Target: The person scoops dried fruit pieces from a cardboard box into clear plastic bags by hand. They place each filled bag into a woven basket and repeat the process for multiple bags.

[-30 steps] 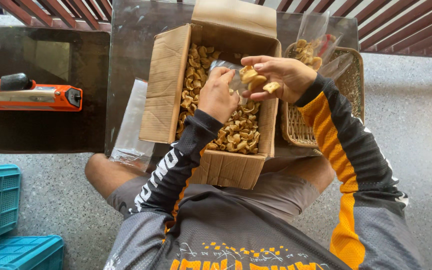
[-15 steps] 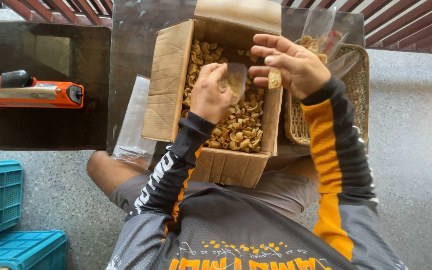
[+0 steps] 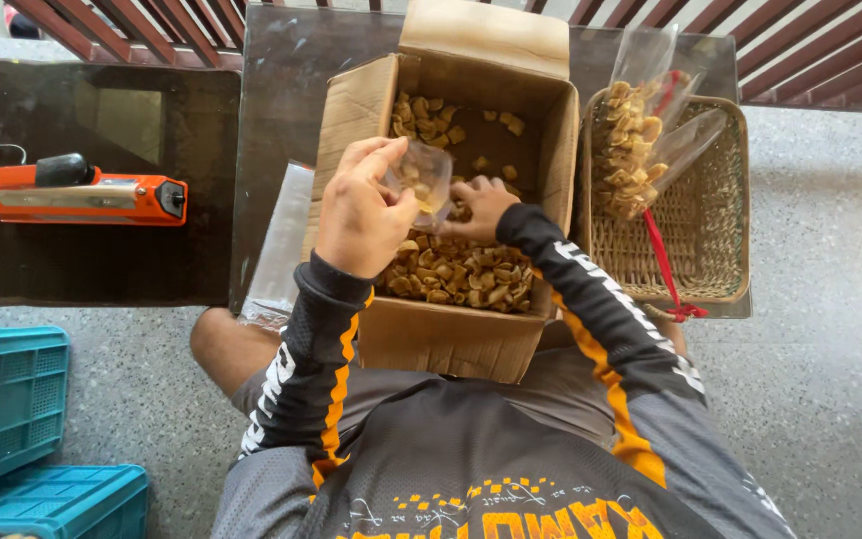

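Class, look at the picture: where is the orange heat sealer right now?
In the head view, the orange heat sealer lies at far left on the dark table, left of the cardboard box.

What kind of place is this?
Probably a small home snack-packing spot. A cardboard box of snacks sits on the person's lap, filled bags lie in a basket, and an orange bag sealer waits on a low table.
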